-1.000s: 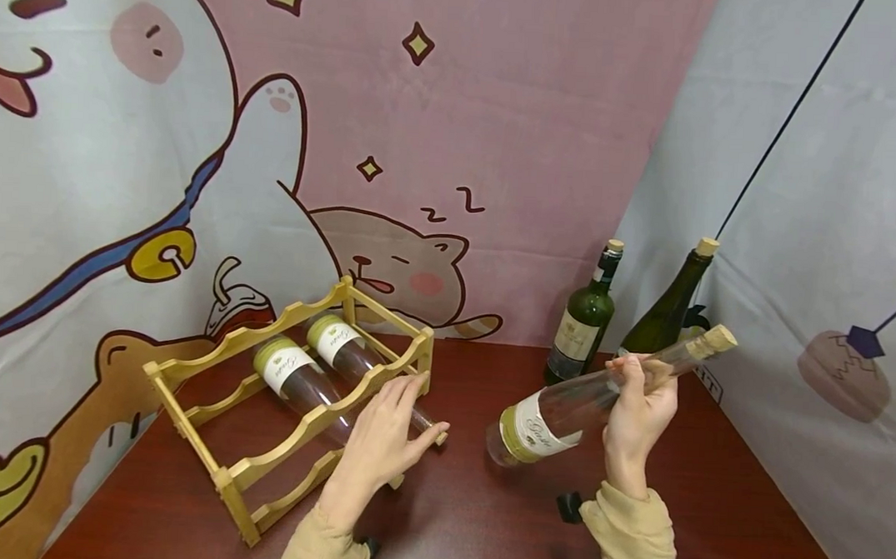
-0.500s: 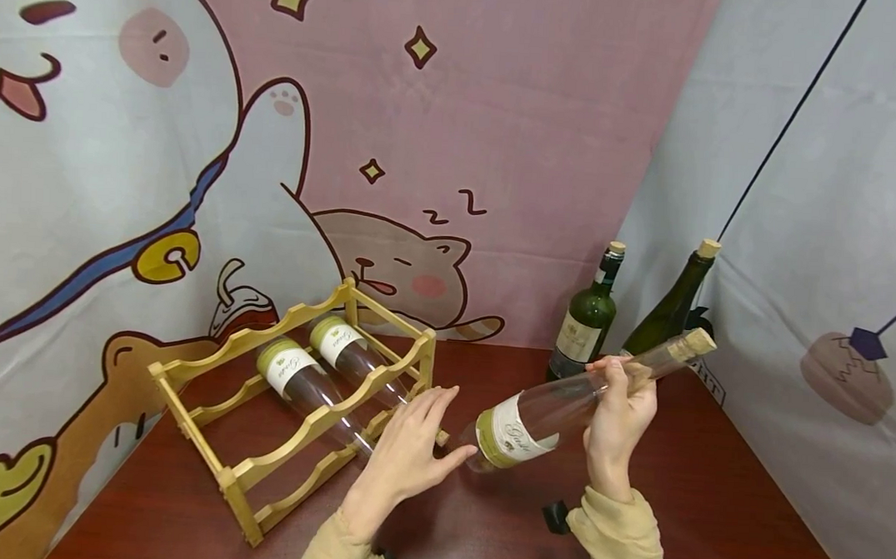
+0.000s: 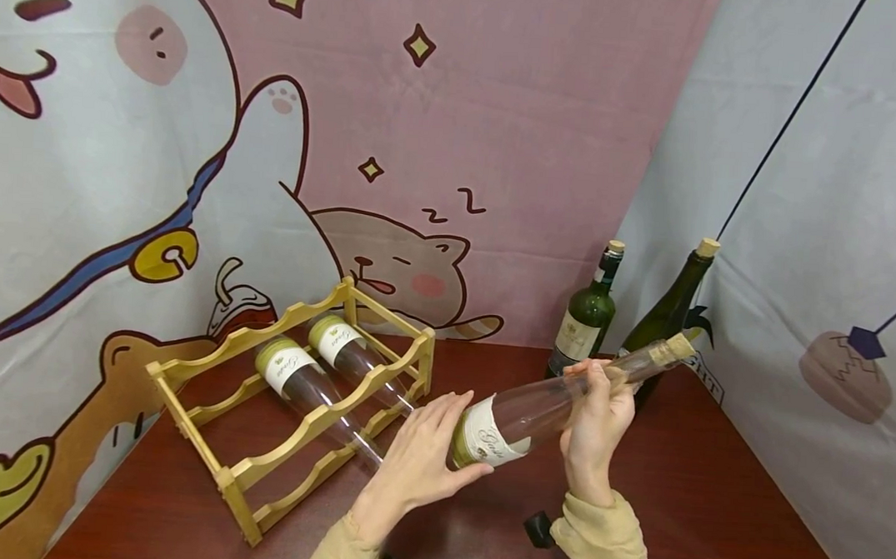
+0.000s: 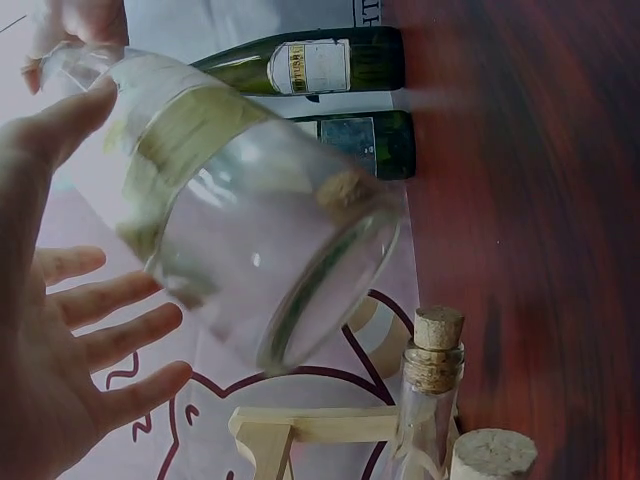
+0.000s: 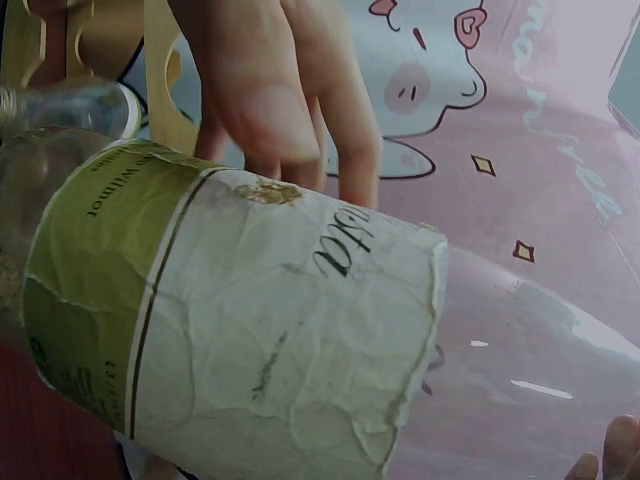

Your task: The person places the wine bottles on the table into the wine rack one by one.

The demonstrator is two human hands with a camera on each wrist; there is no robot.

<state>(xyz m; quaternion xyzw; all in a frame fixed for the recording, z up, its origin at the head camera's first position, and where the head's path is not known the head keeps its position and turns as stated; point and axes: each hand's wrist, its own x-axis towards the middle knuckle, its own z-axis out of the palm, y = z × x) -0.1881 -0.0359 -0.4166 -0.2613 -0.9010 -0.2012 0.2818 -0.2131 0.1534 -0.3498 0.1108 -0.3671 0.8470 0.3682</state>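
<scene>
In the head view, my right hand (image 3: 597, 428) grips the neck of a clear wine bottle (image 3: 540, 409) with a cork in its mouth. The bottle is tilted, neck up to the right and base toward the left. Around its base lies my left hand (image 3: 425, 454), thumb spread; the left wrist view shows straight fingers (image 4: 130, 320) beside the glass, not curled round it. A creased white and green label (image 5: 290, 310) fills the right wrist view. Left of the hands, a wooden wine rack (image 3: 312, 422) holds two similar bottles lying down, one (image 3: 286, 368) nearer the rack's middle, another (image 3: 336, 341) behind it.
Upright at the back right of the red-brown table (image 3: 709, 499) are a green wine bottle (image 3: 581, 335) and a taller, slimmer green bottle (image 3: 664, 310), both corked. Cartoon-printed cloth (image 3: 544, 134) hangs behind and to the right.
The right hand has brought the clear bottle leftward. My left hand has moved right from the rack's front to the bottle's base. Rack and green bottles have stayed put.
</scene>
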